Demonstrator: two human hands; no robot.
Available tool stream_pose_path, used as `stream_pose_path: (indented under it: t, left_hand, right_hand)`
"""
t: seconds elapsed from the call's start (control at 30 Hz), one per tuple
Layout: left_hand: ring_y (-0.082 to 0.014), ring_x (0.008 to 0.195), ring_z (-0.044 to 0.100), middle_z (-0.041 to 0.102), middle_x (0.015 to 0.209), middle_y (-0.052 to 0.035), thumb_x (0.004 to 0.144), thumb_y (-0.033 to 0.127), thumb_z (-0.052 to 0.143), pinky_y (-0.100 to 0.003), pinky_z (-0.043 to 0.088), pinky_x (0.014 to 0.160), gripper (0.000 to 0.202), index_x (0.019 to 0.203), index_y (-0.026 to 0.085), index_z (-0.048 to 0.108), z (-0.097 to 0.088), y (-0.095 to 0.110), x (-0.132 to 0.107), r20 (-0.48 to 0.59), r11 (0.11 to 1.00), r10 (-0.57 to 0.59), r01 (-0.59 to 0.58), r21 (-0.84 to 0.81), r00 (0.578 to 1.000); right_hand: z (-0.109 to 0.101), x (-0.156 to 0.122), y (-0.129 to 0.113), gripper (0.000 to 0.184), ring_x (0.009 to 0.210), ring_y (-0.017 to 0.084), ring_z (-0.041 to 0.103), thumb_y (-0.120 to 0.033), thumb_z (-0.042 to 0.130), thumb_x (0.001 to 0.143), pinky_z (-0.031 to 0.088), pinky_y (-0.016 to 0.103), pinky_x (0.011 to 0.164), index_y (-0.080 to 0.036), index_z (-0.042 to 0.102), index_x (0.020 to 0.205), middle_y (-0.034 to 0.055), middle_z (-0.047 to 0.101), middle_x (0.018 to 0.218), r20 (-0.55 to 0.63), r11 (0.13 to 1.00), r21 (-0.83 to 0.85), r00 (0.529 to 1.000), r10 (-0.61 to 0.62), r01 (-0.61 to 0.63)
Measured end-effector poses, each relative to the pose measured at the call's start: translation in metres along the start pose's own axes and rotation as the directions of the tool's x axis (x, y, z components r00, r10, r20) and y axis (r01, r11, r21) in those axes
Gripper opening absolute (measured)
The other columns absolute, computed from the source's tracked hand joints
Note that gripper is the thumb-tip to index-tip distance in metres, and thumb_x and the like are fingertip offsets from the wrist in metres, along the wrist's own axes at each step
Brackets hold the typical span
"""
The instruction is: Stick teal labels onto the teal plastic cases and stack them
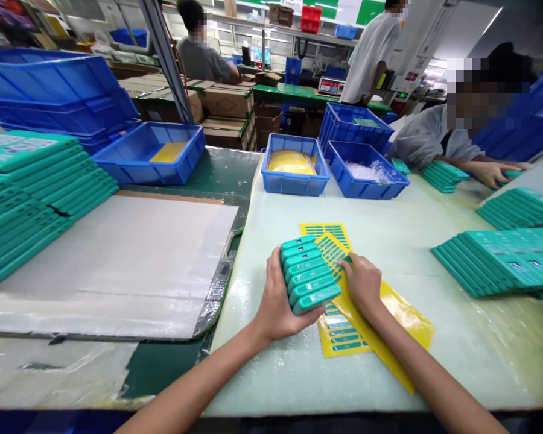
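Note:
My left hand [278,304] is wrapped round a row of flat green plastic cases [308,274], held tilted with their narrow sides up. Small pale markings and dark openings show on those sides. Just to the right, my right hand [366,283] is closed in a pinch over a yellow sticker sheet [330,247] printed with green label strips. A bit of green, seemingly a label, shows at its fingertips. Beneath lies another yellow label sheet [344,346], and a glossy yellow piece [407,313] stretches under my right forearm.
Stacks of green cases stand at left [22,211] and right [502,259]. A blue bin [296,184] holds yellow sheets; another blue bin [371,190] holds clear plastic scraps. A white board [117,259] lies at left. A co-worker [425,138] handles green cases at far right.

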State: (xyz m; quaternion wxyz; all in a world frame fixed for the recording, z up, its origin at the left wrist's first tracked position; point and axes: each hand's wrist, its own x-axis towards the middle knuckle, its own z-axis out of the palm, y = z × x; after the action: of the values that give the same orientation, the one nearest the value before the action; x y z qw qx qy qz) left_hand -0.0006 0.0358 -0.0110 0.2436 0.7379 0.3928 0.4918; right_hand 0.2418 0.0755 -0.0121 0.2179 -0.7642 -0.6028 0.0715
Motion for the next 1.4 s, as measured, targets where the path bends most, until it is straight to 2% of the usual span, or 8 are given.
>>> stream_pose_path:
  t: [0.13, 0.23, 0.33, 0.4, 0.53, 0.63, 0.83, 1.4]
  left_hand:
    - [-0.0502, 0.153, 0.046, 0.035, 0.167, -0.0237, 0.085, 0.070, 0.089, -0.073, 0.045, 0.125, 0.139, 0.179, 0.029, -0.005, 0.000, 0.000, 0.000, -0.008, 1.000, 0.006, -0.006, -0.002, 1.000]
    - [-0.0499, 0.155, 0.044, 0.032, 0.168, -0.0230, 0.086, 0.071, 0.088, -0.071, 0.045, 0.126, 0.138, 0.179, 0.030, -0.006, 0.000, 0.000, 0.000, -0.017, 0.999, 0.033, -0.033, 0.003, 0.999]
    - [-0.0489, 0.155, 0.044, 0.033, 0.167, -0.0226, 0.085, 0.070, 0.089, -0.070, 0.045, 0.127, 0.140, 0.179, 0.029, -0.006, 0.001, 0.000, 0.000, -0.021, 0.999, 0.040, -0.040, -0.001, 0.999]
    - [-0.0491, 0.156, 0.043, 0.033, 0.167, -0.0223, 0.084, 0.071, 0.090, -0.071, 0.043, 0.128, 0.141, 0.179, 0.030, -0.006, 0.002, -0.001, 0.000, -0.027, 0.999, 0.037, -0.038, -0.012, 0.999]
    - [-0.0508, 0.157, 0.040, 0.031, 0.168, -0.0222, 0.084, 0.072, 0.089, -0.076, 0.040, 0.128, 0.141, 0.180, 0.032, -0.006, 0.004, -0.002, -0.001, -0.035, 0.999, 0.037, -0.038, -0.036, 0.999]
    - [-0.0521, 0.158, 0.039, 0.030, 0.169, -0.0223, 0.082, 0.068, 0.092, -0.078, 0.039, 0.128, 0.144, 0.179, 0.033, -0.007, 0.005, -0.002, -0.002, -0.025, 0.999, 0.023, -0.024, -0.041, 0.999]
    - [-0.0513, 0.156, 0.039, 0.028, 0.168, -0.0207, 0.076, 0.059, 0.099, -0.079, 0.041, 0.126, 0.154, 0.179, 0.036, -0.014, 0.003, 0.001, -0.003, -0.008, 0.999, -0.020, 0.019, -0.037, 1.000]
    - [-0.0513, 0.154, 0.041, 0.028, 0.163, -0.0186, 0.082, 0.068, 0.094, -0.078, 0.047, 0.123, 0.148, 0.178, 0.043, -0.017, 0.003, 0.000, -0.002, -0.004, 0.990, 0.026, -0.027, -0.138, 1.000]
  right_hand:
    - [0.001, 0.006, 0.008, 0.012, 0.094, 0.027, 0.073, -0.023, 0.071, 0.096, 0.056, 0.035, 0.086, -0.013, 0.076, 0.099, 0.0166, 0.076, 0.107, -0.116, 0.983, 0.179, 0.993, -0.027, 0.048]
    - [-0.008, 0.013, 0.013, 0.020, 0.085, 0.025, 0.071, -0.037, 0.075, 0.086, 0.059, 0.035, 0.080, -0.018, 0.071, 0.085, 0.0110, 0.074, 0.092, -0.159, 0.925, 0.375, 0.987, 0.000, 0.060]
    - [-0.033, 0.020, 0.015, 0.045, 0.070, 0.022, 0.067, -0.058, 0.088, 0.065, 0.058, 0.037, 0.070, -0.018, 0.070, 0.075, 0.0075, 0.071, 0.078, 0.113, 0.750, 0.651, 0.992, 0.057, -0.117]
    - [-0.058, 0.023, 0.012, 0.055, 0.068, 0.020, 0.065, -0.062, 0.095, 0.054, 0.057, 0.033, 0.066, -0.016, 0.072, 0.072, 0.0068, 0.071, 0.075, 0.303, 0.681, 0.690, 0.952, 0.037, -0.246]
    - [-0.111, 0.021, -0.019, 0.051, 0.057, 0.010, 0.055, -0.056, 0.099, 0.057, 0.044, 0.023, 0.052, -0.015, 0.077, 0.077, 0.0052, 0.073, 0.080, 0.246, 0.655, 0.730, 0.969, 0.011, -0.193]
    - [-0.131, 0.007, -0.064, 0.045, 0.047, 0.007, 0.042, -0.052, 0.099, 0.060, 0.030, 0.021, 0.044, -0.017, 0.077, 0.078, -0.0001, 0.064, 0.063, 0.137, 0.589, 0.797, 0.990, 0.034, -0.130]
    - [-0.117, -0.025, -0.130, 0.035, 0.061, 0.017, 0.062, -0.048, 0.090, 0.067, 0.050, 0.029, 0.056, -0.017, 0.078, 0.076, 0.0075, 0.076, 0.074, 0.109, 0.645, 0.762, 0.993, -0.035, -0.061]
    - [-0.115, -0.023, -0.141, 0.027, 0.064, 0.020, 0.063, -0.047, 0.078, 0.070, 0.049, 0.032, 0.060, -0.020, 0.077, 0.073, 0.0064, 0.075, 0.072, 0.122, 0.766, 0.642, 0.989, -0.079, -0.019]
